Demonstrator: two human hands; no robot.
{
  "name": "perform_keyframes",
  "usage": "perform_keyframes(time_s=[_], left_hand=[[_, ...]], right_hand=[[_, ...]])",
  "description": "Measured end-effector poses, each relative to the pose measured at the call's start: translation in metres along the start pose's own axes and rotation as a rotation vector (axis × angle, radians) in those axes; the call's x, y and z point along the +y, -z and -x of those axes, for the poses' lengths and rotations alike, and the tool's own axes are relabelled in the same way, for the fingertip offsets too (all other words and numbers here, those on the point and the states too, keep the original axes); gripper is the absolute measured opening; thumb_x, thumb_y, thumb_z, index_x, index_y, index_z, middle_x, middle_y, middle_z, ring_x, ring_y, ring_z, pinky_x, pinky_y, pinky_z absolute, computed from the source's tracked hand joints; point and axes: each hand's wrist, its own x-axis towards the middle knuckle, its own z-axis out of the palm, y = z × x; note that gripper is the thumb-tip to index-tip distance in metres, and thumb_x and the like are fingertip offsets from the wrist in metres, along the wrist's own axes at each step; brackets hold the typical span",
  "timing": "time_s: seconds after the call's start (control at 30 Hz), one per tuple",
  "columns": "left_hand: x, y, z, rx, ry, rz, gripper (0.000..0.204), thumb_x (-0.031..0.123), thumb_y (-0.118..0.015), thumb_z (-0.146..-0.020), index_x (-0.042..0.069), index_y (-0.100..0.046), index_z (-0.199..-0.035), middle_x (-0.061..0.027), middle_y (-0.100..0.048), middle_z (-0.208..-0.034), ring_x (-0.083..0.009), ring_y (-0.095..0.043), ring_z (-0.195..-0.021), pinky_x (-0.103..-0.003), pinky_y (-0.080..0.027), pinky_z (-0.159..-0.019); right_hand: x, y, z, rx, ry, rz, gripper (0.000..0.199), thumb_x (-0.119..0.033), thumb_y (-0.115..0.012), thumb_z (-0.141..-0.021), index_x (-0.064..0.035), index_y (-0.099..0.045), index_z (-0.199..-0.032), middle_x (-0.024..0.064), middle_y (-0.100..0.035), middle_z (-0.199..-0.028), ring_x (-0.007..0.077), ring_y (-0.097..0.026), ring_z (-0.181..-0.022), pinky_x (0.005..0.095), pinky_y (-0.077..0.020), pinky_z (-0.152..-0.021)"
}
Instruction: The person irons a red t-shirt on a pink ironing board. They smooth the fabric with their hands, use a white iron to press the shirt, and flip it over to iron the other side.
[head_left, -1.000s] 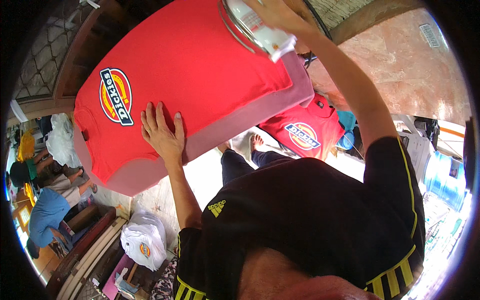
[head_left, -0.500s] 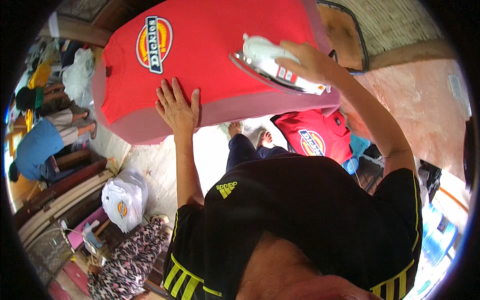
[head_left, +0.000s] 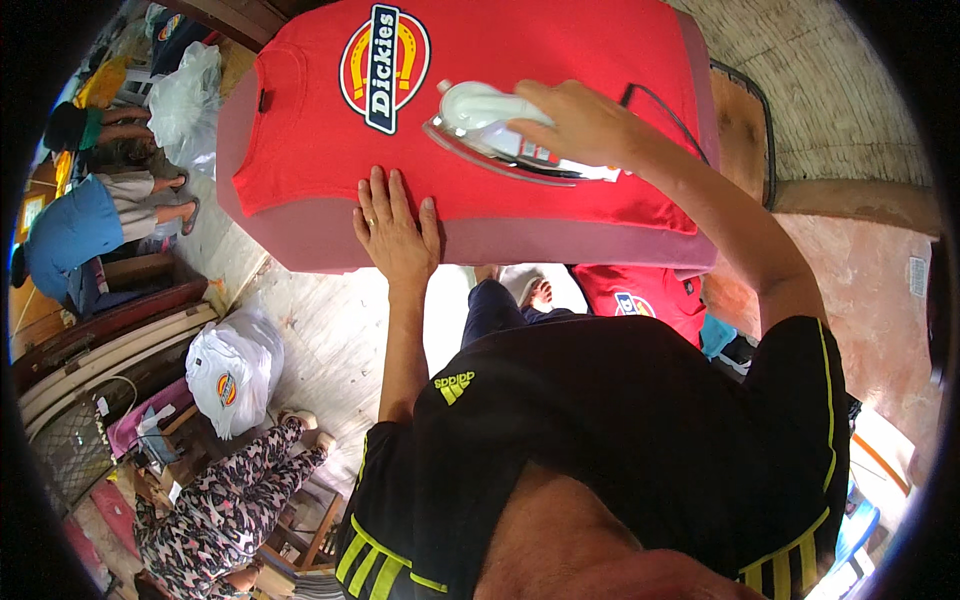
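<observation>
While the left hand (head_left: 396, 228) lies flat and open on the red shirt (head_left: 560, 110), the right hand (head_left: 580, 125) grips the iron (head_left: 495, 135) on it.

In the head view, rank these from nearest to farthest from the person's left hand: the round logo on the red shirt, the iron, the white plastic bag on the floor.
Measured from the left hand, which lies flat on the shirt's lower edge:
1. Iron, up and to its right, under the right hand.
2. Round logo, straight above, only slightly farther than the iron.
3. White plastic bag, down on the floor to the left, clearly farthest.
</observation>
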Motion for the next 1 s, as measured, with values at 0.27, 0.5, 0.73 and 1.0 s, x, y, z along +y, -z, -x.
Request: perform_keyframes(time_s=[0.27,0.5,0.73,1.0], left_hand=[[0.005,0.007,-0.005,-0.067,0.024,0.013,0.062,0.043,-0.047,-0.096,0.003,-0.045,-0.144,-0.0186,-0.033,-0.156,-0.0373,-0.023,-0.147,-0.053,-0.014,-0.116],[0.007,0.027,-0.023,-0.105,-0.023,0.019,0.053,0.039,-0.056,-0.093,0.007,-0.055,-0.135,-0.0177,-0.045,-0.145,-0.0366,-0.037,-0.136,-0.056,-0.021,-0.109],[0.027,-0.002,-0.095,-0.024,-0.213,0.574,0.035,0.018,-0.071,-0.085,0.003,-0.067,-0.116,-0.0182,-0.061,-0.116,-0.0345,-0.057,-0.108,-0.044,-0.045,-0.091],[0.049,-0.028,-0.116,0.013,-0.246,0.379,0.038,0.016,-0.071,-0.079,0.008,-0.068,-0.115,-0.0163,-0.060,-0.100,-0.0343,-0.058,-0.095,-0.043,-0.048,-0.084]], right_hand=[[0.077,0.039,-0.076,0.284,-0.098,0.077,0.043,-0.038,-0.051,-0.099,0.0036,-0.060,-0.105,0.0269,-0.065,-0.090,0.0388,-0.067,-0.083,0.0456,-0.0513,-0.073],[0.119,0.059,-0.141,0.457,-0.345,0.045,0.045,-0.037,-0.052,-0.098,0.0063,-0.060,-0.105,0.0232,-0.068,-0.085,0.0327,-0.069,-0.073,0.0428,-0.0553,-0.066],[0.096,0.036,-0.020,0.356,-0.238,0.003,0.041,-0.038,-0.053,-0.100,0.0017,-0.057,-0.108,0.0245,-0.063,-0.086,0.0351,-0.063,-0.078,0.0415,-0.0476,-0.071],[0.090,0.037,0.148,0.372,-0.536,0.001,0.035,-0.033,-0.051,-0.101,0.0020,-0.054,-0.108,0.0260,-0.063,-0.092,0.0404,-0.063,-0.086,0.0482,-0.0473,-0.077]])
